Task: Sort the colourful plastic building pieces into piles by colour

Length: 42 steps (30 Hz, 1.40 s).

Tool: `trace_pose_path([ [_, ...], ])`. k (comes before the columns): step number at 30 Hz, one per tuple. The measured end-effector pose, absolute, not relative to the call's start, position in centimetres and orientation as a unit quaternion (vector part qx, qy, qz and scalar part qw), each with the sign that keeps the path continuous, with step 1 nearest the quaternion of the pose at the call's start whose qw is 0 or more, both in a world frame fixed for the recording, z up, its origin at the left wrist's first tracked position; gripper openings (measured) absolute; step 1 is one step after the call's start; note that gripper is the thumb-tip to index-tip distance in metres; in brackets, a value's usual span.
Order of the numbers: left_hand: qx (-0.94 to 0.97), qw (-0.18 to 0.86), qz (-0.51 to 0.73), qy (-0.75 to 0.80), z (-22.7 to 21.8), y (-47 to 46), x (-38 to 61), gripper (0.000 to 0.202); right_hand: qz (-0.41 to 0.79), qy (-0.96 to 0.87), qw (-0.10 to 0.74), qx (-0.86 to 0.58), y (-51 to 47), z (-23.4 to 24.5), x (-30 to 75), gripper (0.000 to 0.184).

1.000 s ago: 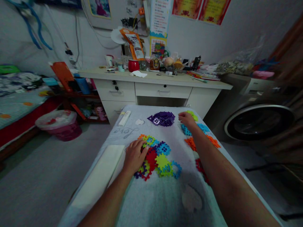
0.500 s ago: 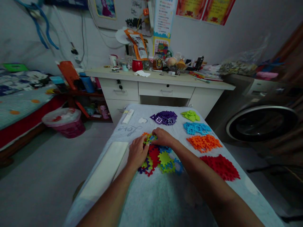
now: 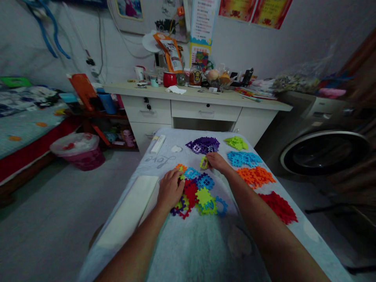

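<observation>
A mixed heap of coloured interlocking plastic tiles [image 3: 199, 192] lies in the middle of a grey cloth-covered table [image 3: 194, 243]. My left hand [image 3: 170, 190] rests flat on the heap's left side, fingers spread. My right hand [image 3: 216, 161] is lifted just beyond the heap and pinches a yellow-green tile [image 3: 203, 162]. Sorted piles lie further out: purple [image 3: 202, 145], yellow-green [image 3: 235, 143], blue [image 3: 243, 158], orange [image 3: 256, 176] and red [image 3: 277, 206].
A white box [image 3: 126, 213] lies along the table's left edge, a small white tube [image 3: 158, 144] at the far left corner. Beyond stand a cluttered cream desk [image 3: 199, 105], a pink bin [image 3: 78, 150] on the floor, a bed at left and a washing machine [image 3: 323, 152] at right.
My right hand went from the far yellow-green pile to the heap, then lifted away toward the sorted piles with a yellow-green tile pinched. My left hand stayed on the heap.
</observation>
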<state>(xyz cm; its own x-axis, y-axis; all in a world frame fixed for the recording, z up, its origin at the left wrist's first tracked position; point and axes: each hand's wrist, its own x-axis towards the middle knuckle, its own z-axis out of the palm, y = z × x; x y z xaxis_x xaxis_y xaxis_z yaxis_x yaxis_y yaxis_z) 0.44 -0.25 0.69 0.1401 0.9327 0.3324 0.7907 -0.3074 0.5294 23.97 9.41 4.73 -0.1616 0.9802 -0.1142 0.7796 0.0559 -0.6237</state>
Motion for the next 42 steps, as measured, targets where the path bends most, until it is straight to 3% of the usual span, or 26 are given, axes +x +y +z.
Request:
trace_pose_path([
  [7, 0.745, 0.115, 0.315, 0.577, 0.5, -0.3, 0.5, 0.028, 0.114, -0.763, 0.068, -0.633, 9.3, 5.5, 25.3, 0.013],
  [12, 0.745, 0.118, 0.316, 0.575, 0.5, -0.2, 0.4, 0.028, 0.097, -0.793, 0.008, -0.602, 9.0, 5.6, 25.1, 0.036],
  [21, 0.746, 0.121, 0.319, 0.572, 0.4, -0.1, 0.4, 0.028, 0.069, -0.791, 0.031, -0.608, 9.8, 6.2, 28.1, 0.042],
  [30, 0.743, 0.128, 0.311, 0.579, 0.4, -0.1, 0.4, 0.029, -0.041, -0.668, 0.089, -0.737, 14.9, 8.6, 36.8, 0.055],
  [42, 0.741, 0.13, 0.308, 0.582, 0.5, -0.1, 0.3, 0.028, -0.067, -0.591, 0.052, -0.802, 17.7, 6.6, 38.1, 0.052],
])
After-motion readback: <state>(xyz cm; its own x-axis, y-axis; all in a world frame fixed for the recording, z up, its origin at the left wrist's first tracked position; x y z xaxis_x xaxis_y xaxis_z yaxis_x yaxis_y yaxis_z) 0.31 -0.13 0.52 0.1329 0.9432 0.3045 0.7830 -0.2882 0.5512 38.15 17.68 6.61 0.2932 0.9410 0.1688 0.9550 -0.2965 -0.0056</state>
